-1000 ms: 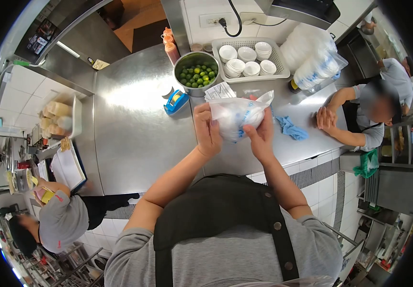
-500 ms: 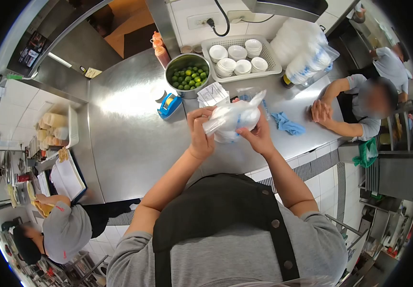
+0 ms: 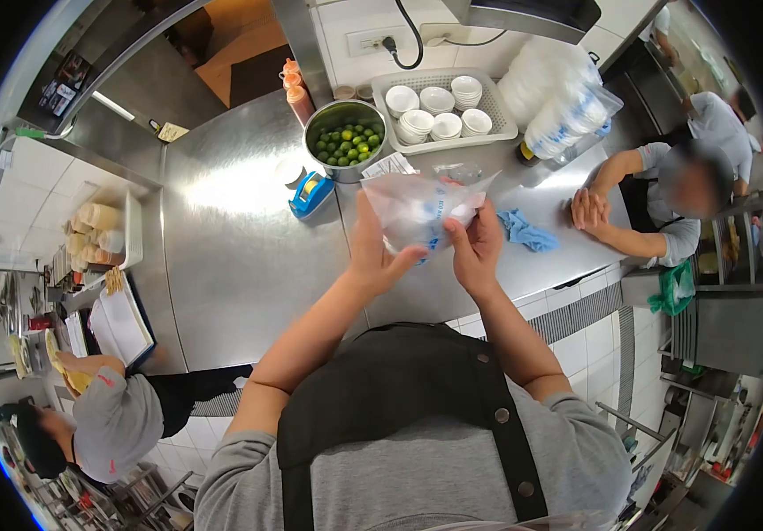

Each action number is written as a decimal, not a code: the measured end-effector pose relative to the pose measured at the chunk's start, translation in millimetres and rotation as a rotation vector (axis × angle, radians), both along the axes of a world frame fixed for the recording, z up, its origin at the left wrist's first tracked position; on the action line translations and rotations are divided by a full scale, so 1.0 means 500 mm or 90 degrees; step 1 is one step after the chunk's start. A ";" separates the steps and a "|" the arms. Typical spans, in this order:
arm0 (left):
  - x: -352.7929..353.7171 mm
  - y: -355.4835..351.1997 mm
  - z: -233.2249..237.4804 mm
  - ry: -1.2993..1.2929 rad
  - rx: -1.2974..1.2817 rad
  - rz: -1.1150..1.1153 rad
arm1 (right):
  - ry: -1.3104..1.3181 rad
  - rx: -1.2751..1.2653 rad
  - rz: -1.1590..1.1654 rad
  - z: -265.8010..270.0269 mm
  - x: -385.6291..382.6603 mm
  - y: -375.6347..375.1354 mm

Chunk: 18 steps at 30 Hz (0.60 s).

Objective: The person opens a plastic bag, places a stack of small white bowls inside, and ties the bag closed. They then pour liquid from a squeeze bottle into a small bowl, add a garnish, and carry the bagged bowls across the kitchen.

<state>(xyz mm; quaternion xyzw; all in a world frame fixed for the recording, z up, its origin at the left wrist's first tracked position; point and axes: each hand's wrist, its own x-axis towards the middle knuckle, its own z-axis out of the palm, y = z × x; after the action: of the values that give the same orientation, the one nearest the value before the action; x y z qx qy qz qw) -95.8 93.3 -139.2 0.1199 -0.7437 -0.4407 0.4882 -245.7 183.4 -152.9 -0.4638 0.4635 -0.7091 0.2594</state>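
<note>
Between my hands, over the steel counter, is a clear plastic bag with blue print. Something white shows through it, too blurred to name. My left hand holds the bag's left side, its fingers behind the plastic and its thumb across the lower front. Gripping the right side is my right hand, with the thumb in front and the fingers partly hidden behind. Just beyond the bag lies a printed paper slip, partly covered. To the right of my right hand rests a crumpled blue cloth.
Beyond my hands stand a metal pot of limes, a basket of small white bowls, and several sauce bottles. A blue tape dispenser sits to the left. Bagged containers and a co-worker's clasped hands are at right.
The bag was gathered and twisted toward its ends; now its top is spread wide. My left hand has shifted from pinching its left end to supporting its left side.
</note>
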 end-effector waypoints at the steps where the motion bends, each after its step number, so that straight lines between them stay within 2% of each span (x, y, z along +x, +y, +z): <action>1: -0.010 0.015 -0.013 -0.002 0.069 0.057 | -0.001 -0.007 -0.005 -0.006 0.002 -0.001; 4: -0.032 0.001 -0.044 0.020 0.126 0.035 | 0.021 -0.018 -0.021 -0.029 0.005 -0.003; 7: -0.052 0.006 -0.052 0.081 0.096 0.100 | 0.023 -0.026 -0.018 -0.043 0.002 -0.002; 10: -0.054 -0.005 -0.044 0.078 -0.025 0.147 | 0.029 -0.047 0.006 -0.057 -0.006 -0.004; 11: -0.052 -0.005 -0.046 0.072 -0.022 0.148 | 0.033 -0.058 0.014 -0.062 -0.009 -0.004; 18: -0.053 -0.005 -0.054 0.073 0.001 0.124 | -0.014 0.045 0.086 -0.103 -0.035 0.024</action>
<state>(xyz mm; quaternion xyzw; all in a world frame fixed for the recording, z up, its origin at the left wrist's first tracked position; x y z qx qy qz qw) -122.2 90.9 -166.4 0.1667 -0.6991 -0.3978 0.5703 -263.3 195.2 -204.5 -0.4769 0.4531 -0.6779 0.3282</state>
